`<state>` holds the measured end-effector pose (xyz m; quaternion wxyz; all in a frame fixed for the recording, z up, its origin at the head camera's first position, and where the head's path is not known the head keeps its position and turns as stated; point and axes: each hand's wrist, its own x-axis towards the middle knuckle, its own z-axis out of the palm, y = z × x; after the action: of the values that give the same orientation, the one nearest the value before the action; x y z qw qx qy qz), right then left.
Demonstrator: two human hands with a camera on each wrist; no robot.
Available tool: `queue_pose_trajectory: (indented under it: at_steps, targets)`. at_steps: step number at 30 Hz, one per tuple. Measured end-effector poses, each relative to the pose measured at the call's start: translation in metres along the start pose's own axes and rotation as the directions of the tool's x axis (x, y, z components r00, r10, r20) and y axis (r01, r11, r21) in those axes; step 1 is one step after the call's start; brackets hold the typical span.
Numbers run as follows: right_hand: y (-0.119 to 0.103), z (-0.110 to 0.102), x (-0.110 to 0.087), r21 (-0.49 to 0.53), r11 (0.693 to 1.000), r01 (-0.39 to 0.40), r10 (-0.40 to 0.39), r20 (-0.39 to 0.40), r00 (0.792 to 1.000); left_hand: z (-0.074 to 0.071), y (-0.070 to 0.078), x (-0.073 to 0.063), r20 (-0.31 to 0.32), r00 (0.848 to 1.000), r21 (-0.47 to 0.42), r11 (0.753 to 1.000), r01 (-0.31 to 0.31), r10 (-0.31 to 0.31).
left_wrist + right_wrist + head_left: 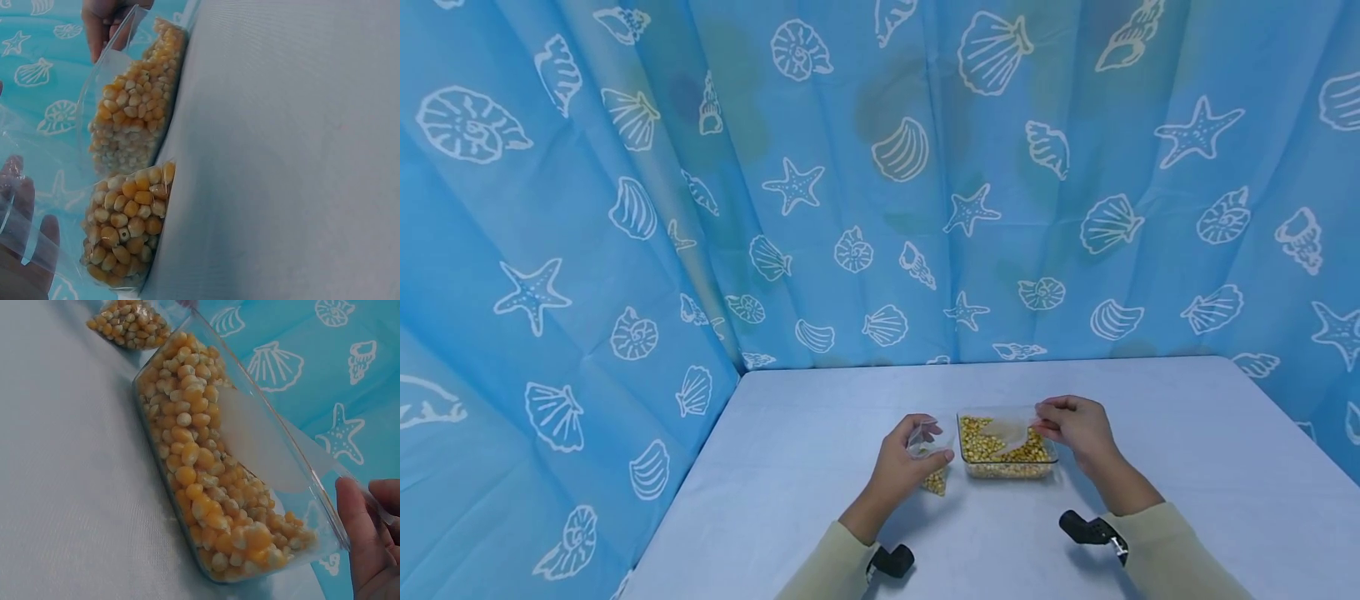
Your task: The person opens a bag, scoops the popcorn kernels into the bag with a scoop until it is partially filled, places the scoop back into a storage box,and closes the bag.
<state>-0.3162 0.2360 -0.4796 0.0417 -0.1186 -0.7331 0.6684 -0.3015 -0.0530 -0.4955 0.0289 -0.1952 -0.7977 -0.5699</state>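
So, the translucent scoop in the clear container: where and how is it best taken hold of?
Probably by its handle, pinched from the right: the scoop has its broad end inside the clear container, while the narrower handle rises out to that side, where the right grip pinches it.

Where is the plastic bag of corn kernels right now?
In the head view, the plastic bag is just left of the clear container, its upper part held by the left hand.

Blue curtain (880,196) with white shell and starfish prints (1199,132) hangs from nine through twelve to three o'clock; pale tabletop (820,433), six o'clock.
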Motion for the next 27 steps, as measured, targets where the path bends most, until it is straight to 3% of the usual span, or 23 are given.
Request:
queue_pose_trajectory:
  at_steps: [7,17,27]
  targets:
    - [-0.0009,-0.0007,-0.0037,0.041,0.999,-0.032,0.029,0.057,0.998,-0.0005,-0.0004,-0.0013,0.007,1.000,-0.005,1.000,0.003,-0.003]
    - [0.0008,-0.0034,-0.0072,0.111,0.993,-0.025,0.021,0.041,0.999,-0.0002,0.0002,-0.0024,0.005,1.000,-0.003,1.000,0.020,-0.019]
    - [0.0014,-0.0068,-0.0078,0.120,0.993,-0.019,0.016,0.032,0.999,-0.0013,-0.0007,-0.0015,0.010,1.000,-0.006,1.000,-0.004,0.004]
